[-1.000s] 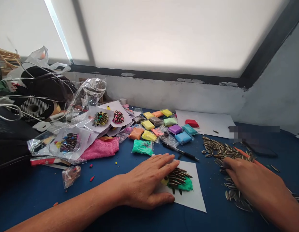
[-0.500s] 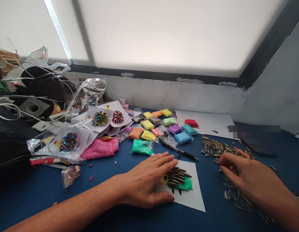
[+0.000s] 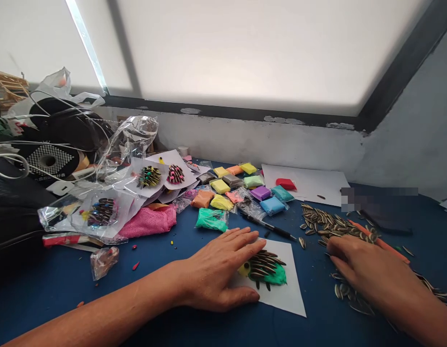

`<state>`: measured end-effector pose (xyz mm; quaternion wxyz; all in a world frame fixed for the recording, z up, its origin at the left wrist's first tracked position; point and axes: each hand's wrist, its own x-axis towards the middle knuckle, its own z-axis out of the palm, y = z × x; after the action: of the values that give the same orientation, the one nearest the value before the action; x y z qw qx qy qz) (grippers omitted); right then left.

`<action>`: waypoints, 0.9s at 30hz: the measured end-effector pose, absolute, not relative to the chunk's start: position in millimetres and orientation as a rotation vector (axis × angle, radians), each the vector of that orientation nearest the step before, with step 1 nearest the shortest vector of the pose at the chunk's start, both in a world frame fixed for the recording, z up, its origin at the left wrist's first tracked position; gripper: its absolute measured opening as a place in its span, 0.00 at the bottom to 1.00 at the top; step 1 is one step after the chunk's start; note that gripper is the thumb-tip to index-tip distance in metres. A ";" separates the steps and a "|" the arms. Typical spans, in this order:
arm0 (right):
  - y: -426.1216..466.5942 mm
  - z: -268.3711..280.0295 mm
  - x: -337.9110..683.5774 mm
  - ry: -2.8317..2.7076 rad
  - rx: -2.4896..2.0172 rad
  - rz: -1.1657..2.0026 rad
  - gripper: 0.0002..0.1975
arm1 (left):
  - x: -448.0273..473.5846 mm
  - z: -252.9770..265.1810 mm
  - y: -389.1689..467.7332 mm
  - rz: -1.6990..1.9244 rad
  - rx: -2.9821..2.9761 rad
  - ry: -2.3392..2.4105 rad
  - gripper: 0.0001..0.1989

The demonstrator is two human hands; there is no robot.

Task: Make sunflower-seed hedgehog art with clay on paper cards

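My left hand (image 3: pixel 225 272) lies flat with fingers stretched out on a white sheet of paper (image 3: pixel 294 299), steadying its left side. On that sheet is a hedgehog figure with a green clay body (image 3: pixel 277 275), a yellow face (image 3: pixel 244 270) partly under my fingers, and rows of striped sunflower seeds (image 3: pixel 267 260) as spines. Two dark seeds stand below the body like legs. My right hand (image 3: pixel 368 270) is over the pile of sunflower seeds (image 3: pixel 324 221), its fingers curled down and thumb close to the index finger. Whatever its fingertips pinch is hidden.
Bagged clay packets (image 3: pixel 274 206) in several colours lie behind the sheet, beside a black pen (image 3: pixel 270 226). An orange tool (image 3: pixel 393 250) lies among the seeds. To the left are a pink cloth (image 3: pixel 147 222), finished seed figures (image 3: pixel 149 177) and plastic bags. A white sheet (image 3: pixel 317 185) lies near the wall.
My right hand has lowered slightly onto the seeds, its fingers now pointing further down. A single seed now lies apart near the pen tip, and more of the orange tool shows. My left hand stays put.
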<state>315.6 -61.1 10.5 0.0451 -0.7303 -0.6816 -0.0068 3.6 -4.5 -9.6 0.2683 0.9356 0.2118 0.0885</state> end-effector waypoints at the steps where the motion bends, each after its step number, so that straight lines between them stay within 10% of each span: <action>1: -61.2 10.5 313.7 -2.067 -2.235 -0.041 0.11 | 3.4 -9.7 -4.6 0.237 2.523 0.571 0.41; 12: -76.8 26.1 261.4 -2.075 -1.812 0.427 0.12 | 3.1 -13.1 -4.3 0.257 2.519 0.576 0.42; 27: -84.7 6.1 237.7 -1.982 -1.627 0.244 0.08 | 3.2 -14.5 -3.4 0.267 2.521 0.562 0.41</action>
<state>237.7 -84.7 6.1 0.2792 -0.6064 -0.7390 0.0909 3.2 -3.4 -14.5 0.2690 0.9351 0.2084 0.0989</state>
